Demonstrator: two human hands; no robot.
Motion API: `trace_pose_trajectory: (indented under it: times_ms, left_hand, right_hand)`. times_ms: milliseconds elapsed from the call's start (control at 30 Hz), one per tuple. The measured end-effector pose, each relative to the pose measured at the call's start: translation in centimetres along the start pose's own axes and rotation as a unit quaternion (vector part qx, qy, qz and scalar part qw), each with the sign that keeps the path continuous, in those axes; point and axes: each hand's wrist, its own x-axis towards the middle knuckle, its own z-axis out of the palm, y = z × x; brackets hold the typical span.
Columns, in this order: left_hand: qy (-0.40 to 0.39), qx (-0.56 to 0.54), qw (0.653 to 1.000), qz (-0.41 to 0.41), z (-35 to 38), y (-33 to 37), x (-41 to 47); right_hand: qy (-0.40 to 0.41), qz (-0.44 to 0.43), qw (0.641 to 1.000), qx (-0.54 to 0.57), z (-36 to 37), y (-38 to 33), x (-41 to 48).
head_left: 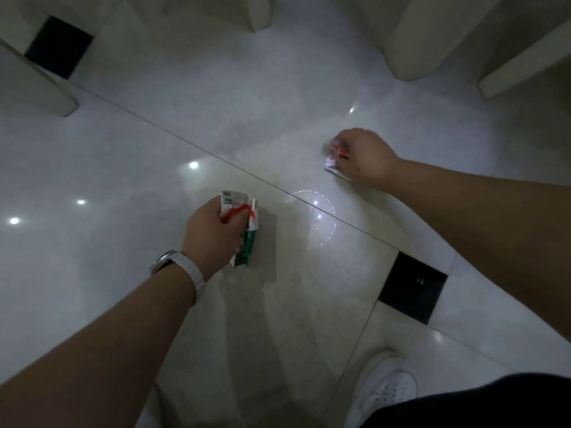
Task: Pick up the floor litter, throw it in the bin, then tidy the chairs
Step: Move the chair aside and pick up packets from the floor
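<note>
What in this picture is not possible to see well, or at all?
Head view only:
Bin: outside the frame.
Chairs: only legs, cut by the top edge.
Right wrapper: blurred, mostly covered by the right hand; lifted or on floor, unclear.
Left wrapper: print too small, partly covered by the left hand.

Crumpled green-white-red wrapper (245, 239) is being gripped in the left hand (213, 230), low over the glossy tiled floor (123, 168). A smaller silver-and-red wrapper (335, 160) is being pinched by the right hand (367, 156), well apart from the first. It is possibly touching the floor; blur makes that hard to tell. A white-strapped watch (176, 262) is being worn on the left wrist. Pale chair legs (414, 35) are being cropped by the top edge, a white shoe (386, 393) by the bottom.
</note>
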Motion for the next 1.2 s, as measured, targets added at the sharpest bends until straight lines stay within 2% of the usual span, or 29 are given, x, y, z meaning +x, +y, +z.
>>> trace_pose_trajectory:
  times_ms: [233, 367, 667, 867, 1200]
  left_hand:
    - [0.030, -0.054, 0.998, 0.013, -0.4, 1.0, -0.3]
    - [0.045, -0.079, 0.995, 0.032, -0.2, 3.1, 0.2]
    - [0.026, -0.100, 0.991, 0.090, -2.9, 11.7, -0.5]
    - [0.013, -0.050, 0.993, 0.106, -11.9, 18.3, -7.1]
    - [0.030, -0.031, 0.992, 0.122, -33.1, 32.7, -21.8]
  right_hand:
    - [-0.005, 0.055, 0.997, 0.059, -1.1, -0.8, -2.9]
    - [0.040, 0.079, 0.989, 0.118, -3.2, -2.2, -4.2]
    - [0.108, 0.099, 0.943, 0.297, -10.6, -7.9, -8.4]
    - [0.106, 0.105, 0.936, 0.320, -18.5, -16.0, -13.9]
    - [0.064, 0.111, 0.934, 0.333, -40.3, -32.2, -25.0]
